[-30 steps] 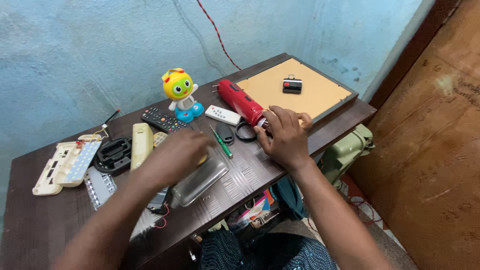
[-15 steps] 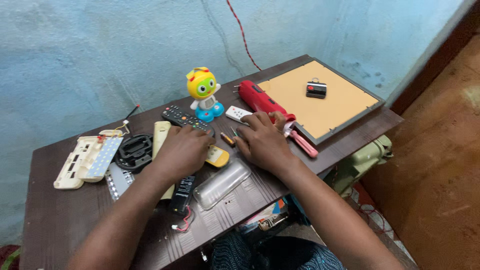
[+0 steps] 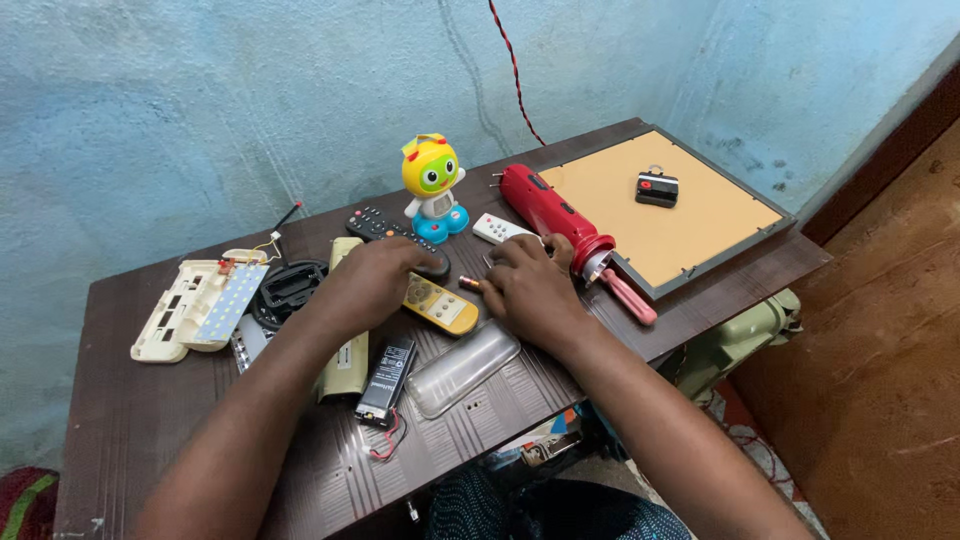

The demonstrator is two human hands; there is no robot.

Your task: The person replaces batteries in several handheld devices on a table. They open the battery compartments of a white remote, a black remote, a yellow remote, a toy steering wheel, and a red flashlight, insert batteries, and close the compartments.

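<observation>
I see my left hand (image 3: 372, 278) lying flat on the yellow remote (image 3: 440, 306), just left of the red torch (image 3: 552, 214); my right hand (image 3: 530, 285) rests curled beside it, its grip unclear.

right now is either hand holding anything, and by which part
Nothing is clearly lifted. The left hand rests on the near end of the yellow remote; the right hand lies flat by the red torch. Any grip underneath is hidden.

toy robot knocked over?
No, the yellow toy robot stands upright near the wall, beyond the left hand and apart from it.
</observation>
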